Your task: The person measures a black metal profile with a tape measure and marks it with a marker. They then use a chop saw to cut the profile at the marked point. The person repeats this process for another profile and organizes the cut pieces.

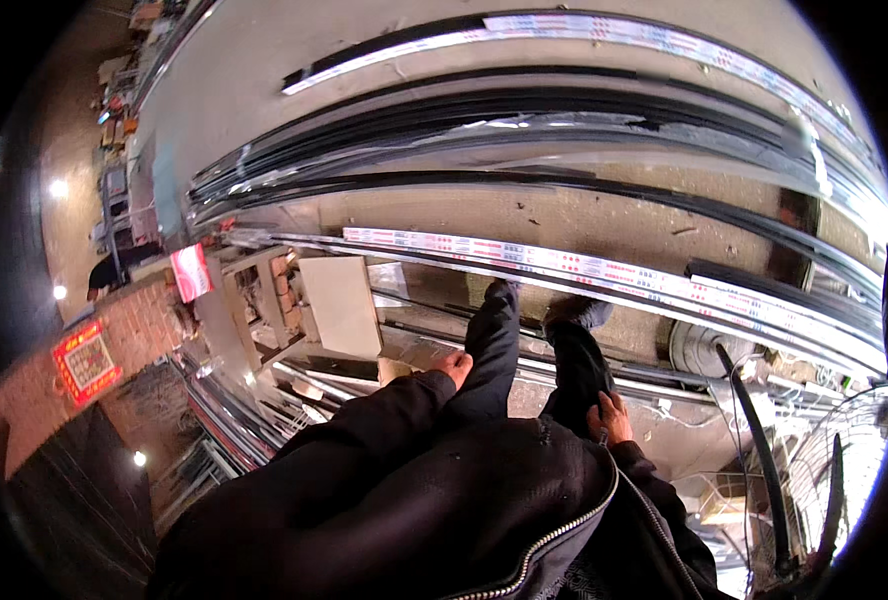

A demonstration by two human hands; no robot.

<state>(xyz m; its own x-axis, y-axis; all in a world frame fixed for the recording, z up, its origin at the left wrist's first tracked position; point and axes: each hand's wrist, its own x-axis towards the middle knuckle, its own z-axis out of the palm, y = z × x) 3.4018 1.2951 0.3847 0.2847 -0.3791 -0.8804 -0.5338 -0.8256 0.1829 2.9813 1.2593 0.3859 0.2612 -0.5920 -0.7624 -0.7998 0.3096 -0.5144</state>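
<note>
My left hand (454,368) hangs beside my left thigh, at the end of a dark sleeve. Its fingers are small and partly turned out of sight, and I see nothing held in it. On the other side, my right hand (614,418) lies against my right trouser leg (576,375), fingers somewhat apart and holding nothing visible. Ahead of my feet runs a long bar in white-and-red printed wrapping (564,262). Farther off lies a bundle of long black profiles (524,105), partly covered with clear film.
A beige board (339,307) leans left of my legs, near a pile of loose strips (309,390). A round grey base (702,347) and a wire fan cage (829,470) stand at right. A brick wall (129,325) with a red poster is at far left.
</note>
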